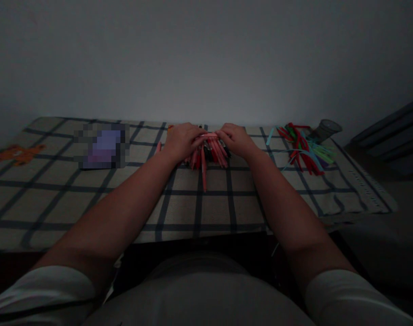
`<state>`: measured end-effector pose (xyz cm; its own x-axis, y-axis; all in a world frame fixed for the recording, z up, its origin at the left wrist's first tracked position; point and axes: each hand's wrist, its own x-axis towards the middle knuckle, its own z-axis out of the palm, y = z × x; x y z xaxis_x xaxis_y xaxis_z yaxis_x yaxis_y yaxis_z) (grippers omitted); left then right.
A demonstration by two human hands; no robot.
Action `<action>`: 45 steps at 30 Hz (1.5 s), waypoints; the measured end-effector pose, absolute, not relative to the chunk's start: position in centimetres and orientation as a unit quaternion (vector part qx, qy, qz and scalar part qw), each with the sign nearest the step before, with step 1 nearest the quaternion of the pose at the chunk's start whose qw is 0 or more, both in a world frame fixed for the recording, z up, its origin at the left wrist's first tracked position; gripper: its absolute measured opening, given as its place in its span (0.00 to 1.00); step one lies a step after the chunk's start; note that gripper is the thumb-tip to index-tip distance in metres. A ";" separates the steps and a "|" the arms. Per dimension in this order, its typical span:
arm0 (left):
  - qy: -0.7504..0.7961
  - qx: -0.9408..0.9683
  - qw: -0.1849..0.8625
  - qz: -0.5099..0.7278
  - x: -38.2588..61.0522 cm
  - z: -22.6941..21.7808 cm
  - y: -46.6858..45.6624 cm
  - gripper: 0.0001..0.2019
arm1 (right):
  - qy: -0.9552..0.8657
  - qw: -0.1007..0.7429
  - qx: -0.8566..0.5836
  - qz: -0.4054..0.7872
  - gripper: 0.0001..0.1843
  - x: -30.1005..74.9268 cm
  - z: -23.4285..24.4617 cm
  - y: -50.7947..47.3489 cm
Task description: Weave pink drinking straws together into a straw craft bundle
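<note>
Pale, blue-checked fabric tablecloth (213, 208) lies before you. At its far middle: fanned cluster of slender pink, red and black strips (220, 154). Your left hand (183, 139) and right hand (238, 139) pinch its pink top from 2 sides.

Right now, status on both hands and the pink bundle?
Left hand, right hand at the pink bundle; grip partly hidden. One pink stick juts toward the wearer. Multicolored strips lie apart, off to the right.
</note>
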<state>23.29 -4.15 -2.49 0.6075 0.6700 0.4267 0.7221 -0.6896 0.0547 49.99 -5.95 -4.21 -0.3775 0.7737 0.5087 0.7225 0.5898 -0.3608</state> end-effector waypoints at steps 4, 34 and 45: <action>-0.396 -0.890 0.060 -0.219 23.2 -2.6 -4.1 0.23 | -0.814 0.365 -0.448 0.056 0.30 50.1 -4.4 -6.1; -0.388 -0.891 0.090 -0.217 23.1 -3.1 -3.6 0.23 | -0.818 0.330 -0.469 0.037 0.26 50.1 -3.8 -6.3; -0.394 -0.888 0.072 -0.227 23.1 -3.0 -3.5 0.24 | -0.812 0.349 -0.466 0.044 0.21 50.2 -3.6 -6.6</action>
